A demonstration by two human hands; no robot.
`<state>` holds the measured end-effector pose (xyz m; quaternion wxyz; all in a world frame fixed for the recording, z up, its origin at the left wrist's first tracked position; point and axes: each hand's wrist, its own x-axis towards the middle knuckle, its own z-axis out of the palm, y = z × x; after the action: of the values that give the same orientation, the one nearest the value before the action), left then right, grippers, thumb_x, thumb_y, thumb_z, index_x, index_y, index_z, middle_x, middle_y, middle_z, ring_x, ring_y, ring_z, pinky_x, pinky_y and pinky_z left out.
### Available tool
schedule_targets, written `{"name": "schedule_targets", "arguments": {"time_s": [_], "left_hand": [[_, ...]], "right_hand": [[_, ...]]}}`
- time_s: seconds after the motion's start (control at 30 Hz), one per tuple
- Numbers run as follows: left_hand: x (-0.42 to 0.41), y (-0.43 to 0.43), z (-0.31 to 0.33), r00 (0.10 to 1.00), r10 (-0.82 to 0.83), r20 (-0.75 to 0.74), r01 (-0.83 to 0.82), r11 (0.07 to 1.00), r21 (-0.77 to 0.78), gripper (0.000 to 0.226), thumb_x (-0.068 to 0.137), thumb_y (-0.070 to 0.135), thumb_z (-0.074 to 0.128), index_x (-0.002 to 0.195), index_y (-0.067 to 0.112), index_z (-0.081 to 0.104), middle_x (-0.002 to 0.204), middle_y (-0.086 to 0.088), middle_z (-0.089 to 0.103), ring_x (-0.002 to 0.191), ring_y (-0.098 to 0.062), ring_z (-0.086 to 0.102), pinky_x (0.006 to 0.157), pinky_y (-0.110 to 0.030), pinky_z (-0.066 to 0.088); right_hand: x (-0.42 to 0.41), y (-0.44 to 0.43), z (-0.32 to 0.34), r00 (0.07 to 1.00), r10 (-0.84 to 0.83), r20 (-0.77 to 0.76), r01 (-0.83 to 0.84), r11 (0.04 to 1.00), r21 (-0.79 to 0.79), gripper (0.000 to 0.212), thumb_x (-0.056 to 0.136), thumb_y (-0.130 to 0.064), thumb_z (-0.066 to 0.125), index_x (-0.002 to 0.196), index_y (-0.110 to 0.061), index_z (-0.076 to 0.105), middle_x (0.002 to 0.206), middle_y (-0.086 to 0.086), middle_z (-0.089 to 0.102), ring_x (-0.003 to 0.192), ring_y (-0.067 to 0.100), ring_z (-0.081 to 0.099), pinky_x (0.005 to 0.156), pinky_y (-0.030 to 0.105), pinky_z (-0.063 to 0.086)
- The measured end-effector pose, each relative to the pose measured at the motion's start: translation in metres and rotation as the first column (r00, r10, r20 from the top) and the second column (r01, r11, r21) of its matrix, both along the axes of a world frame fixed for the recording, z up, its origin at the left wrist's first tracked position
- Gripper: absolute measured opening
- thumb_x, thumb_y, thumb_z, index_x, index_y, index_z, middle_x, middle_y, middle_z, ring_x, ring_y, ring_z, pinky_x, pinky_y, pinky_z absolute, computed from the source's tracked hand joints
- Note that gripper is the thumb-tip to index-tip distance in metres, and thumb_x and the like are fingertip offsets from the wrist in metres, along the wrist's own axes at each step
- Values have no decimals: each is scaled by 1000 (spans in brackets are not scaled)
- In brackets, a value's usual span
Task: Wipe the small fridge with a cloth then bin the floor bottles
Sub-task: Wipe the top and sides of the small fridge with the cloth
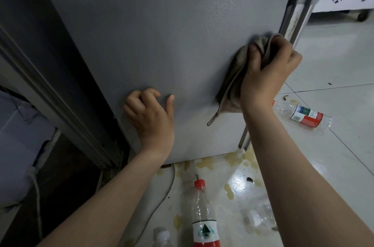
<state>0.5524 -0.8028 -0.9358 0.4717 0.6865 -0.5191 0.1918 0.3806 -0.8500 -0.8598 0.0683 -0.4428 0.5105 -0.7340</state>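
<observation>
Fridge: we face the grey pebbled side panel of the small fridge (162, 34), which fills our view from 9 to 1 o'clock; its door edge runs down at 2 o'clock.
Cloth: the brownish-grey cloth (232, 76) lies bunched and flat against the panel at 3 o'clock, near the door edge, with a loop hanging off its lower end.
Right hand: our right hand (267, 70) grips the cloth, fingers curled into its folds, and presses it on the panel.
Left hand: our left hand (151, 117) rests on the panel just below centre, fingers curled in and holding nothing, thumb straight against the metal.
Bottles: a red-capped bottle (204, 216) lies on the floor (334, 155) at 6 o'clock, cap toward the fridge. A crushed clear bottle (257, 216) lies just to its 3 o'clock side, and a white-capped bottle (164, 235) shows at 7 o'clock on the frame's edge. A red-labelled bottle (303, 115) lies on its side at 4 o'clock, beyond our right wrist.
Floor: pale glossy tiles with yellowish stains by the fridge's foot; a cable (162, 196) trails across them.
Background: a white cart (344, 3) with snowflake cut-outs stands at 2 o'clock.
</observation>
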Motion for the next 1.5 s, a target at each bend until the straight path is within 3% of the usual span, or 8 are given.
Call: {"name": "schedule_targets", "arguments": {"time_s": [0.2,0.43,0.6,0.77,1.0,1.13,1.23,1.5], "left_hand": [[-1,0,0,1000,1,-21,-1,1000,8,32,82,39,56,93,17,36,103,-25,50,91,-25,29,79,-39,29],[1,2,0,1000,-18,-7,19,999,27,32,82,41,55,93,17,35,104,-24,49,92,-26,31,78,-38,28],[3,3,-1,1000,-2,27,1,1000,30,34,80,40,57,93,17,36,104,-24,51,91,-26,31,78,-38,29],[2,5,-1,999,10,43,-13,999,52,34,79,40,57,93,17,36,106,-24,52,93,-37,45,75,-41,39],[3,5,-2,999,-18,32,16,998,57,34,80,40,58,94,19,34,108,-24,50,97,-36,42,78,-40,30],[7,6,-5,997,-44,58,42,998,41,34,81,40,57,94,18,34,108,-24,51,96,-27,33,79,-38,30],[6,7,-4,998,-53,35,51,997,56,35,80,39,59,94,19,33,109,-24,50,97,-35,42,80,-39,32],[9,9,-3,997,-58,55,54,996,78,35,79,37,60,94,19,34,109,-23,50,97,-37,43,80,-37,31]], "right_hand": [[-1,2,-46,999,1,-48,4,995,97,33,86,-5,56,119,-1,52,109,3,32,100,12,41,85,-5,22],[-12,20,-109,998,54,25,-60,937,345,29,94,-14,52,119,-1,49,116,9,38,98,7,39,87,8,28],[-9,17,-89,999,16,41,-27,959,281,26,94,-14,53,113,3,50,115,17,42,86,-4,31,83,-6,23],[2,12,-63,995,59,76,-74,973,218,30,90,-15,59,115,-1,49,111,5,32,102,13,42,88,-3,26],[12,35,-113,974,186,-127,-136,937,323,34,83,-2,64,114,7,51,115,17,35,97,15,38,86,-7,20],[12,37,-133,985,155,-80,-108,902,418,28,84,4,59,110,7,51,116,19,36,90,13,38,80,-9,21],[10,36,-144,989,132,-61,-88,876,474,28,84,6,58,110,8,50,118,20,37,91,13,38,79,-10,20],[3,38,-163,994,48,94,-98,748,657,28,88,-2,57,114,3,49,125,22,37,91,23,41,75,7,25]]}}
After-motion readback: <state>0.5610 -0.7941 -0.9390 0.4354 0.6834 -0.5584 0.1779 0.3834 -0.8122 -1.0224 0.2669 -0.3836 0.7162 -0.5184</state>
